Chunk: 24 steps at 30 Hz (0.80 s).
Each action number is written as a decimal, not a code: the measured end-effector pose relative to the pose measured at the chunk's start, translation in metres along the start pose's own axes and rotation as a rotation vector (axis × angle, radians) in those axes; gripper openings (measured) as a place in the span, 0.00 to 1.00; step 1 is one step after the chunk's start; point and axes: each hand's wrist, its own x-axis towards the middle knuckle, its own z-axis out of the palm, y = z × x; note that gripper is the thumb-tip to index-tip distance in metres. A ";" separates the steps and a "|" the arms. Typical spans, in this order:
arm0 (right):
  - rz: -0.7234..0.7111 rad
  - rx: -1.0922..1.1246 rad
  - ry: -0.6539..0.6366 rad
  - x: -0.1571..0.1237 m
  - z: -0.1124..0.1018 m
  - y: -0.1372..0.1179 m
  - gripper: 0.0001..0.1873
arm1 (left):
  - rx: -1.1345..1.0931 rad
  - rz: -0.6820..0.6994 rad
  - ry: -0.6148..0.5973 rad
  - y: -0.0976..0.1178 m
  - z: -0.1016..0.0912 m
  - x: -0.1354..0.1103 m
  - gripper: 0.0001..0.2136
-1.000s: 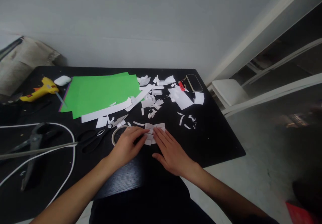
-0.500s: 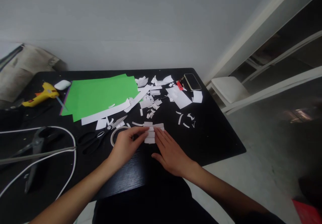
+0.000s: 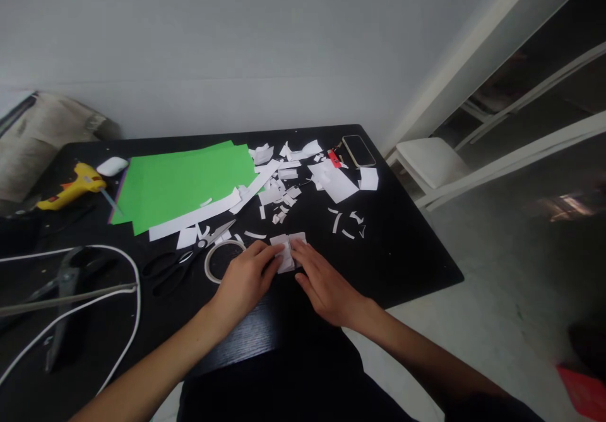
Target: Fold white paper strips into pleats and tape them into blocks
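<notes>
Both hands meet over a small stack of white paper strips (image 3: pixel 287 245) near the front of the black table (image 3: pixel 407 258). My left hand (image 3: pixel 247 278) pinches the stack's left side with curled fingers. My right hand (image 3: pixel 322 283) presses on the strips' right side, its fingers close together. A ring of tape (image 3: pixel 213 264) lies just left of my left hand. Black-handled scissors (image 3: pixel 189 256) lie beside the ring.
Green paper sheets (image 3: pixel 184 179) and a long white strip (image 3: pixel 194 217) lie at the back left. Several white scraps (image 3: pixel 284 188), a phone (image 3: pixel 358 150), a yellow glue gun (image 3: pixel 71 185), pliers (image 3: pixel 66 277) and a white cable (image 3: pixel 132 283) are also on the table. A white chair (image 3: pixel 428 163) stands at the right.
Both hands have drawn closer together over the paper strips, and the strips now look bunched into a narrower stack. The view has shifted slightly.
</notes>
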 end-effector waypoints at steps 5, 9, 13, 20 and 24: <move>0.083 0.175 0.065 0.002 -0.007 0.004 0.23 | 0.067 0.091 0.035 -0.001 0.001 -0.001 0.14; 0.080 0.193 0.121 0.006 -0.010 0.013 0.21 | 0.182 0.192 0.088 -0.002 0.002 -0.002 0.13; 0.063 0.075 0.162 0.013 -0.011 0.019 0.17 | 0.212 0.291 0.078 -0.005 0.003 -0.002 0.14; -0.043 -0.138 0.074 0.015 -0.013 0.023 0.22 | 0.141 0.287 0.076 -0.004 0.004 -0.001 0.16; 0.000 -0.122 0.083 0.011 -0.011 0.024 0.22 | 0.125 0.269 0.078 0.000 0.005 0.001 0.11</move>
